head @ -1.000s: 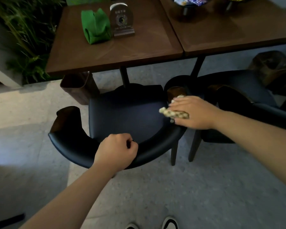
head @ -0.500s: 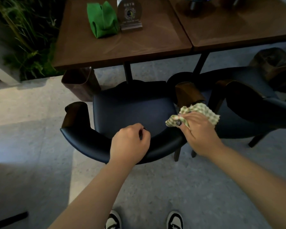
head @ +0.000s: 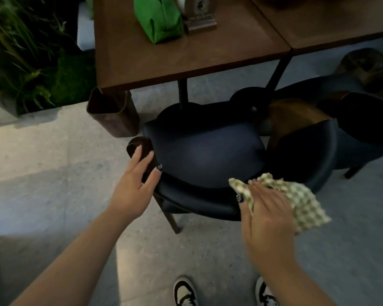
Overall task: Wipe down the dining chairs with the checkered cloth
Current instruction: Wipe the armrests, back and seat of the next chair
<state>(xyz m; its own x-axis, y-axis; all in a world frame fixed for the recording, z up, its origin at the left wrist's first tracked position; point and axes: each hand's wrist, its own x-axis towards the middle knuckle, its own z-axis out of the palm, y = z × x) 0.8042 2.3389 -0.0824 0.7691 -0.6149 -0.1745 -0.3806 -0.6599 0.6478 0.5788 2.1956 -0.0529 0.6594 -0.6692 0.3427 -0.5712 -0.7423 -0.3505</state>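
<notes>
Head view: a dark padded dining chair (head: 206, 160) with a curved backrest stands pulled out from the wooden bench (head: 186, 54), its seat facing the bench's black leg. The left hand (head: 135, 186) lies on the chair's left backrest end, fingers extended and relaxed over the brown wooden tip, its thumb on the inner edge of the padding; it grasps nothing. The right hand (head: 265, 215) presses the checkered cloth (head: 296, 204) flat against the right part of the chair's backrest rim, the thumb pinning one corner of the cloth and the rest of it spreading out to the right past the fingers. A second dark chair (head: 363, 124) stands just right of the first, also tucked toward the bench. On the bench, beyond the chair, sit a green pouch (head: 157, 18) and a small stand (head: 199, 14) beside it. A brown bin (head: 113, 115) stands on the floor left of the chair, under the bench corner, with plants (head: 31, 54) farther left. Two shoes (head: 186, 292) show at the bottom edge, nearer than the chair.
</notes>
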